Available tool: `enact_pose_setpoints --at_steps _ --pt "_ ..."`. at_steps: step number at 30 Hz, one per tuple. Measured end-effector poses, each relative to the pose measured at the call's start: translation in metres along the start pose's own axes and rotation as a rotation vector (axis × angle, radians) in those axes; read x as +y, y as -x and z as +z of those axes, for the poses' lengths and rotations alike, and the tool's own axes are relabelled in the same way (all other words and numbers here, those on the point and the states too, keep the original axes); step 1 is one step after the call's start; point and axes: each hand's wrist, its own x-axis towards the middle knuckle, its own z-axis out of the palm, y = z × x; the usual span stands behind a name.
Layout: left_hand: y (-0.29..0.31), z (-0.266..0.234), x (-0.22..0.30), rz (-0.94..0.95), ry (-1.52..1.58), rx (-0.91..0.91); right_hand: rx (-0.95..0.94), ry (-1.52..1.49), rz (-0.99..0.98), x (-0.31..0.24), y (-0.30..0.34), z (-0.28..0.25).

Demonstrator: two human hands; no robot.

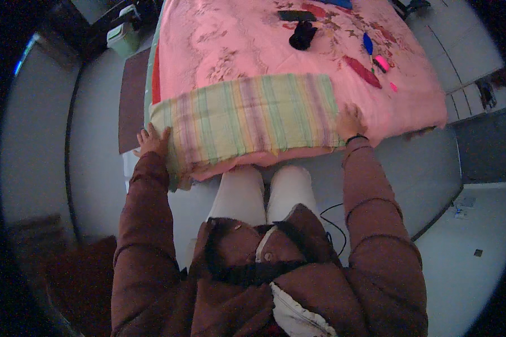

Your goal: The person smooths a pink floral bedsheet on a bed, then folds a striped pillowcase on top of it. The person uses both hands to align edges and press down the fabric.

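A plaid-striped cloth (247, 115) in pale green, yellow and mauve lies spread along the near edge of a bed with a pink flowered cover (208, 39). Its left end hangs over the bed's corner. My left hand (153, 141) rests at that left end, fingers spread and holding nothing. At the cloth's right end is my right hand (351, 122), laid on the pink cover beside the cloth's edge. Its fingers look stretched out, though their tips are dim. The cloth looks mostly flat, with slight wrinkles.
Farther back on the bed lie a black bundle (303, 36), a dark flat object (296, 16), a blue slim object (368, 44) and a bright pink item (382, 63). A pale green bin (122, 39) stands at the far left. A black cable (337, 227) runs across the floor.
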Motion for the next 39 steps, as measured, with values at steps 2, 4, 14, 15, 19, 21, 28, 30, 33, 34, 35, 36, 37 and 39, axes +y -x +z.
enact_pose_setpoints --at_steps 2,4,14,15,19,21,28,30,33,34,35,36,37,39 --pt "-0.006 0.005 -0.019 -0.058 -0.046 0.029 0.044 0.052 -0.002 0.012 0.001 0.004" --pt "-0.006 0.011 -0.023 -0.059 -0.156 0.157 0.057 0.089 0.036 0.003 0.0 0.004" --pt "0.114 0.072 0.124 0.788 0.039 0.28 0.41 -0.197 -0.857 -0.22 0.123 0.039" --pt "0.117 0.074 0.122 0.795 0.033 0.255 0.383 -0.268 -0.846 -0.219 0.129 0.038" --pt "0.099 0.07 0.084 0.757 -0.019 0.355 0.372 -0.163 -0.697 -0.173 0.113 0.028" --pt "0.092 0.072 0.064 0.732 0.005 0.483 0.397 -0.073 -0.603 -0.147 0.102 0.033" --pt "0.067 0.078 -0.012 0.567 -0.037 0.553 0.499 0.137 -0.41 -0.051 0.074 0.067" --pt "0.063 0.077 -0.027 0.492 0.016 0.538 0.47 0.099 -0.353 -0.029 0.071 0.068" --pt "0.059 0.075 -0.045 0.446 0.006 0.508 0.399 0.147 -0.248 -0.002 0.063 0.065" --pt "0.058 0.074 -0.051 0.428 -0.02 0.511 0.422 0.17 -0.248 0.007 0.061 0.064" --pt "0.056 0.073 -0.056 0.414 -0.049 0.521 0.414 0.156 -0.222 0.017 0.056 0.061" --pt "0.052 0.069 -0.062 0.343 -0.042 0.504 0.451 0.134 -0.223 0.026 0.052 0.057" --pt "0.047 0.065 -0.066 0.26 -0.048 0.481 0.418 0.14 -0.178 0.031 0.047 0.056" --pt "0.038 0.053 -0.072 0.215 0.027 0.587 0.37 0.19 -0.074 0.037 0.032 0.041"
